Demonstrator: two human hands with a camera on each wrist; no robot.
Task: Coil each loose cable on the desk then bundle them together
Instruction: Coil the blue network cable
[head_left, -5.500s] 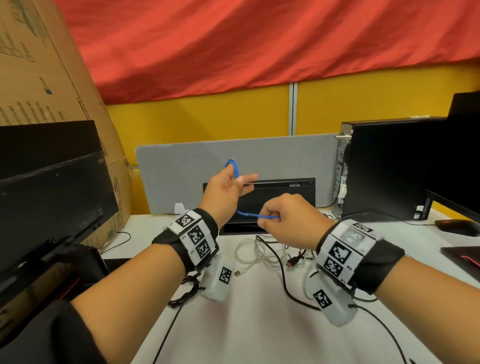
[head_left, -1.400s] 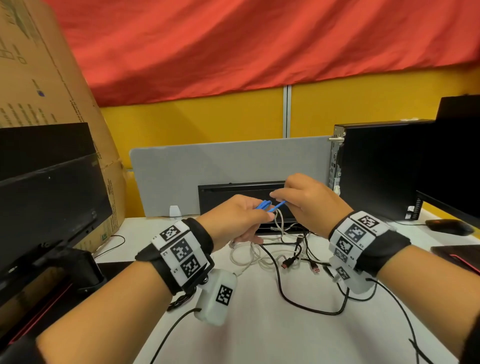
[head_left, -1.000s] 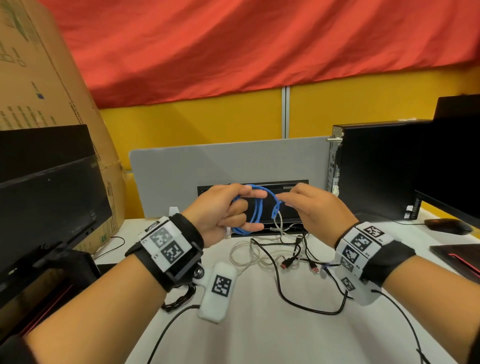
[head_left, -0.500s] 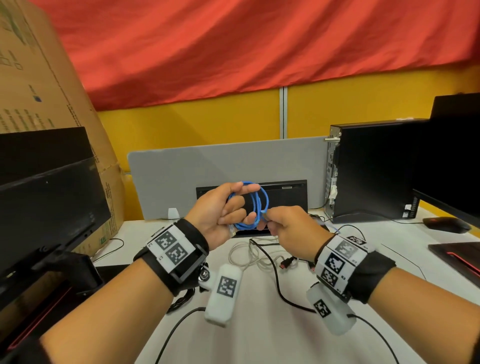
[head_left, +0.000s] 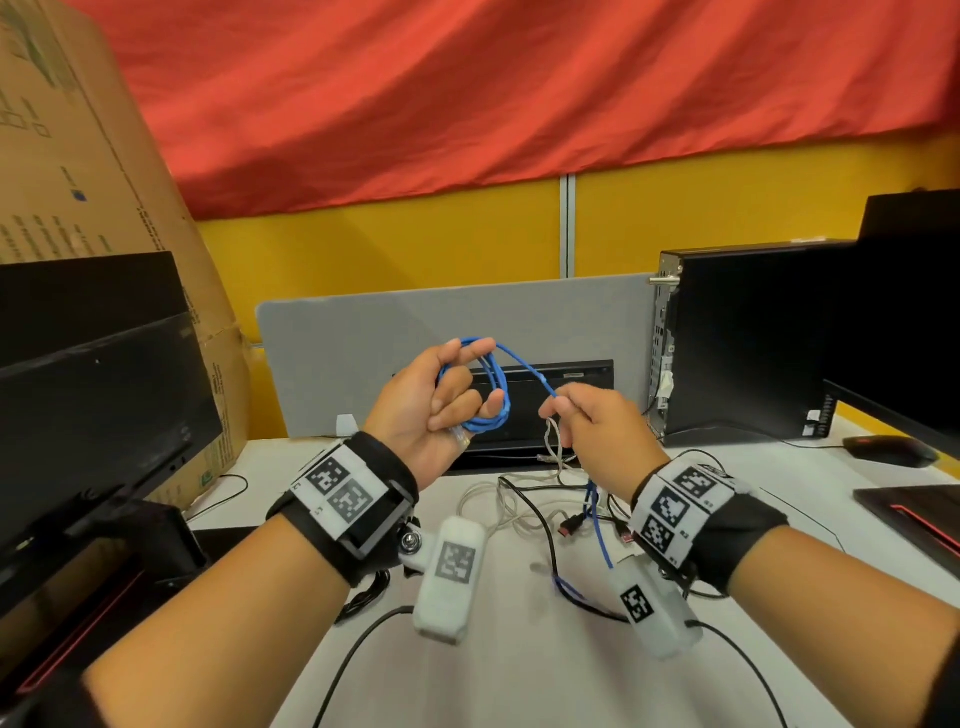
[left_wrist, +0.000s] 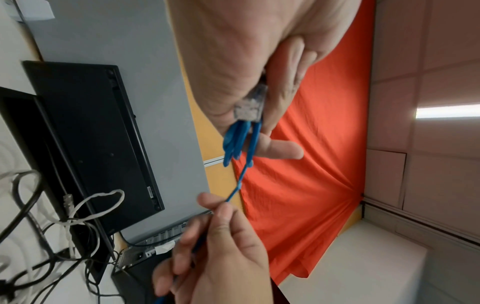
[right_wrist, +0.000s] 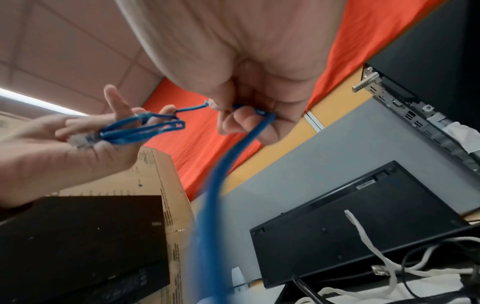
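Raised above the desk, my left hand (head_left: 431, 405) has its curled fingers hooked through several loops of a blue cable (head_left: 493, 395). A clear plug (left_wrist: 249, 109) of that cable lies against the palm. One blue strand runs from the coil rightwards to my right hand (head_left: 558, 402), which pinches it between thumb and fingertips. The rest of the blue cable (right_wrist: 215, 195) hangs from the right hand down to the desk. A white cable (head_left: 488, 499) and a black cable (head_left: 540, 525) lie loose and tangled on the white desk (head_left: 519, 675) below both hands.
A black keyboard (head_left: 571, 384) leans against a grey divider (head_left: 363, 353) behind the hands. A PC tower (head_left: 737, 338) and a mouse (head_left: 888, 449) are at the right. At the left stand a black monitor (head_left: 93, 405) and a cardboard box (head_left: 78, 156).
My right hand has moved right, away from the coil, and now holds one strand stretched between the hands. The left hand has lifted the coil slightly.
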